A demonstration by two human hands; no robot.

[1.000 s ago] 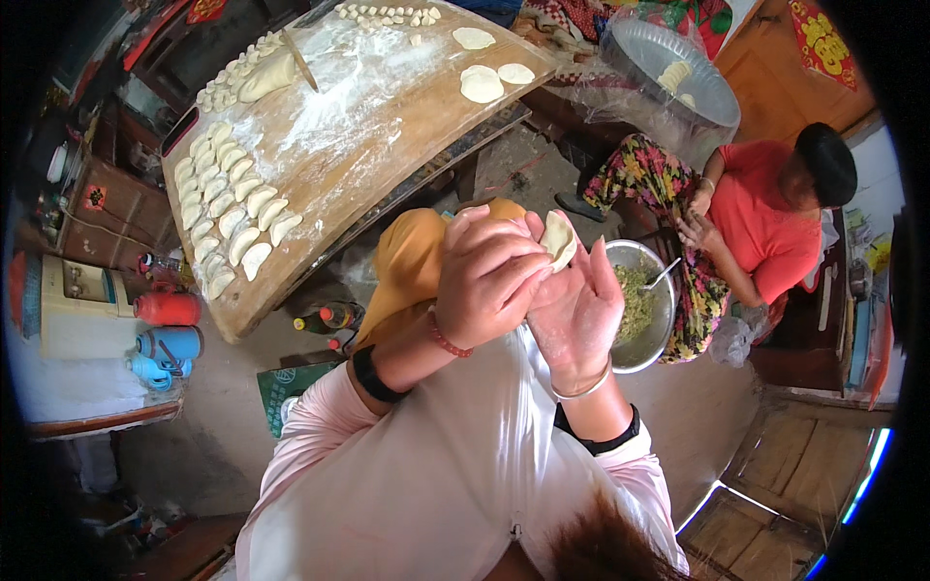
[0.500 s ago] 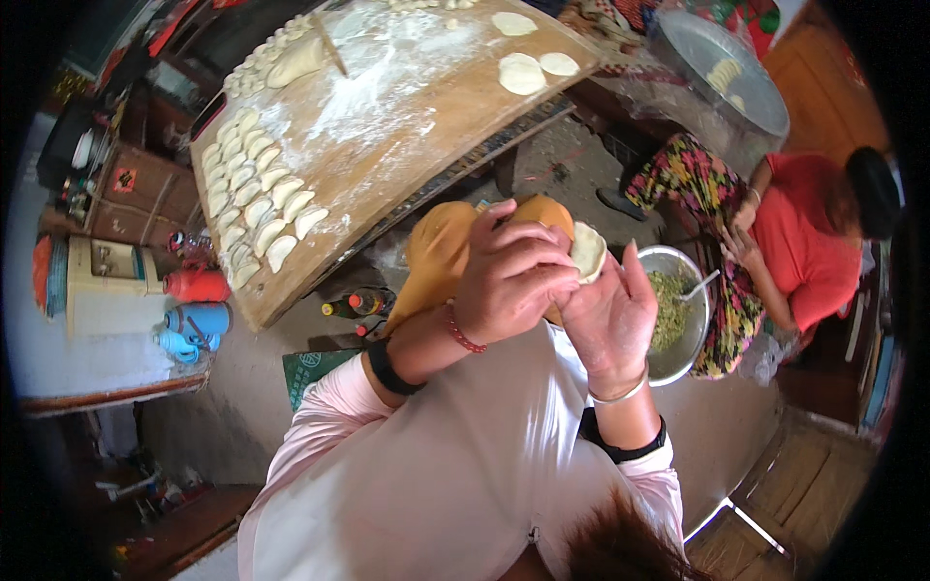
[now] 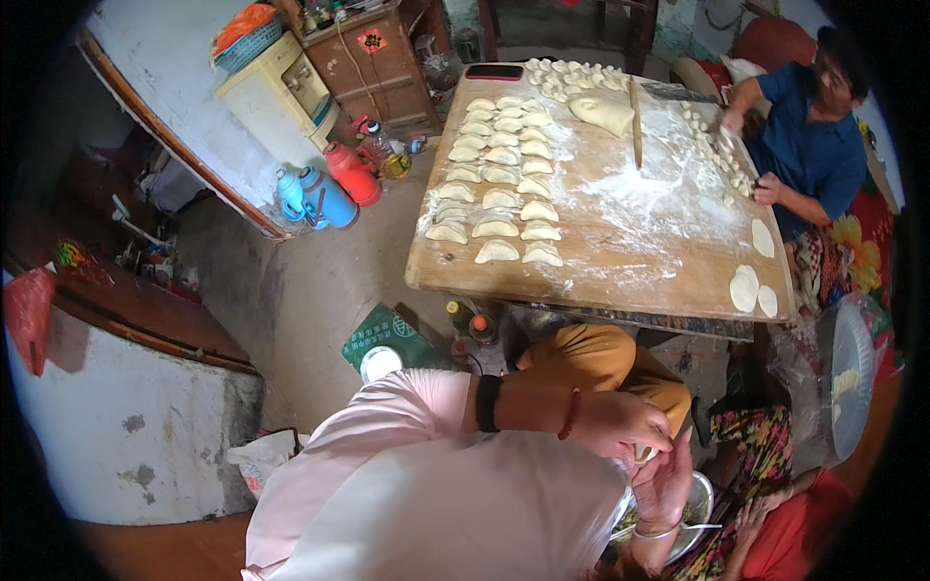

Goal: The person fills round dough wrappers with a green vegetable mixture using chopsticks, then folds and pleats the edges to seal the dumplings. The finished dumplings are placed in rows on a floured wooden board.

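Fingers [image 3: 655, 426] of your left hand [image 3: 620, 423] and right hand [image 3: 666, 487] meet, grasping. Beyond, your floured desk [image 3: 601, 266] carries a dough lump [image 3: 603, 114] by its far edge, wrappers [image 3: 744, 289] at its near right corner, dumplings [image 3: 501, 156] toward its left edge. A half-hidden dough piece [image 3: 643, 452] sits between your hands, off the near edge.

The wooden counter [image 3: 620, 279] is dusted with flour [image 3: 661, 186]. Crescent dumplings [image 3: 501, 175] lie in three columns along its left side; farther back rest a phone [image 3: 494, 72], small dough pieces [image 3: 573, 81], a dough lump [image 3: 601, 114] and a slender stick [image 3: 637, 128]. Three flat wrappers [image 3: 743, 290] lie near its right edge.
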